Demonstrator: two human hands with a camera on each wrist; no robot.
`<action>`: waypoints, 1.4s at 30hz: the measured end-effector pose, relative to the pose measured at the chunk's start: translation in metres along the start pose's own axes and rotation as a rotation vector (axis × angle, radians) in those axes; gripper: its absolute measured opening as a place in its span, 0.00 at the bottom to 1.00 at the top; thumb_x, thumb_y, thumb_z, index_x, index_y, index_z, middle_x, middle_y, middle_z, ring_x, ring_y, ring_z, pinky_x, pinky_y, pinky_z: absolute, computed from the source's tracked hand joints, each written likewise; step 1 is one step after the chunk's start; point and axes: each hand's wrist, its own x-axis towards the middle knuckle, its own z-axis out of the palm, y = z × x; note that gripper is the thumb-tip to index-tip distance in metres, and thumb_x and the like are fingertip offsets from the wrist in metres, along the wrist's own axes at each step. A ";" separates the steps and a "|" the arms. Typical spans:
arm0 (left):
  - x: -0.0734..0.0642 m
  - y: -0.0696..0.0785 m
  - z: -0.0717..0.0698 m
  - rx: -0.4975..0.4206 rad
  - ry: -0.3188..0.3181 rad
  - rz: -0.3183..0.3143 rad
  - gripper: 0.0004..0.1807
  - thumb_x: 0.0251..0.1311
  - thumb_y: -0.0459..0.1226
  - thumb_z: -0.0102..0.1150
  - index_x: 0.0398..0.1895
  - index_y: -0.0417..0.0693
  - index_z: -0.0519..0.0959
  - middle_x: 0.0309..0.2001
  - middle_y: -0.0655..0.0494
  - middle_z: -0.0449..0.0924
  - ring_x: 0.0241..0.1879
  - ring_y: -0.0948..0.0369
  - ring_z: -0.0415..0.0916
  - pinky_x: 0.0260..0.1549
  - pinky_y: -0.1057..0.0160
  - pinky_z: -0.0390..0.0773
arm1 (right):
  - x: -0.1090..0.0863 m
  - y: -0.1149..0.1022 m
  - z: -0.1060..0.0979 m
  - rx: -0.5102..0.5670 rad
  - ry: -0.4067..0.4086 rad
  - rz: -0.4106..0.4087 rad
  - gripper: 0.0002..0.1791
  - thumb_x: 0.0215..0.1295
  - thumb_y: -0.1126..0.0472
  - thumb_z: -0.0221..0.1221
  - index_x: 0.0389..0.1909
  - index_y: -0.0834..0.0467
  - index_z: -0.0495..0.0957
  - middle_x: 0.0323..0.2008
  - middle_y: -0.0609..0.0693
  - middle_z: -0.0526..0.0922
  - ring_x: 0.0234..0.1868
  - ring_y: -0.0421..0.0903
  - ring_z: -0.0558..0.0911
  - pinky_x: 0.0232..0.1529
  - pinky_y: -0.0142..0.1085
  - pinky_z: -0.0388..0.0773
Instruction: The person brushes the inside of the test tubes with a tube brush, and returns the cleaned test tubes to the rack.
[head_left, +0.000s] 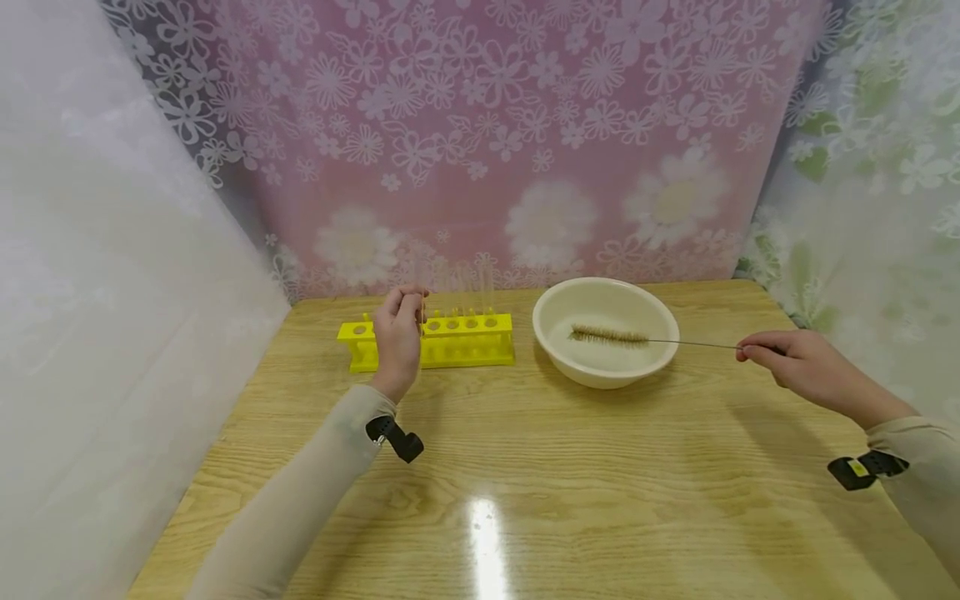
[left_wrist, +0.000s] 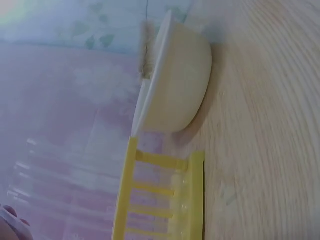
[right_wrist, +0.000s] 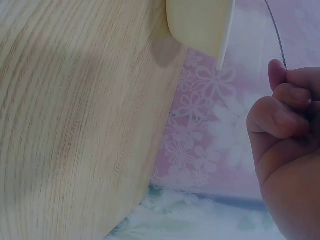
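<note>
A yellow test tube rack [head_left: 465, 340] stands at the left of the table, with several clear glass test tubes [head_left: 486, 287] upright along its back. My left hand [head_left: 397, 337] is at the rack's left half, fingers curled round a clear test tube [head_left: 422, 320], mostly hidden by the hand. In the left wrist view only fingertips [left_wrist: 10, 212] show at the lower left edge. My right hand [head_left: 802, 371] grips the wire handle of a tan bristled test tube brush [head_left: 609, 336]. The brush head lies over the cream bowl [head_left: 592, 375], and the wire crosses its right rim.
The wooden table [head_left: 525, 467] has the bowl just right of the rack. A floral pink curtain [head_left: 480, 167] hangs right behind them. White sheeting [head_left: 135, 292] borders the left side, and a leafy curtain [head_left: 870, 250] the right.
</note>
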 end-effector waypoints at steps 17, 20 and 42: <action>0.023 0.008 -0.048 0.177 0.128 0.083 0.19 0.71 0.45 0.60 0.54 0.39 0.78 0.42 0.56 0.75 0.38 0.55 0.73 0.40 0.62 0.76 | 0.003 0.004 0.004 0.031 -0.031 0.026 0.20 0.82 0.57 0.45 0.56 0.68 0.78 0.48 0.66 0.83 0.16 0.44 0.67 0.20 0.37 0.67; 0.029 0.010 -0.055 0.213 0.161 0.109 0.19 0.70 0.44 0.61 0.54 0.39 0.78 0.43 0.57 0.76 0.39 0.59 0.73 0.41 0.64 0.75 | 0.003 0.005 0.003 0.035 -0.041 0.031 0.21 0.82 0.57 0.44 0.58 0.69 0.77 0.50 0.68 0.82 0.18 0.44 0.68 0.21 0.37 0.67; 0.049 -0.001 -0.087 0.286 0.247 0.103 0.18 0.68 0.48 0.62 0.52 0.47 0.79 0.45 0.56 0.76 0.44 0.61 0.74 0.46 0.68 0.74 | -0.001 0.003 0.000 0.045 -0.010 0.019 0.19 0.82 0.58 0.46 0.54 0.67 0.79 0.39 0.49 0.83 0.15 0.44 0.65 0.19 0.37 0.65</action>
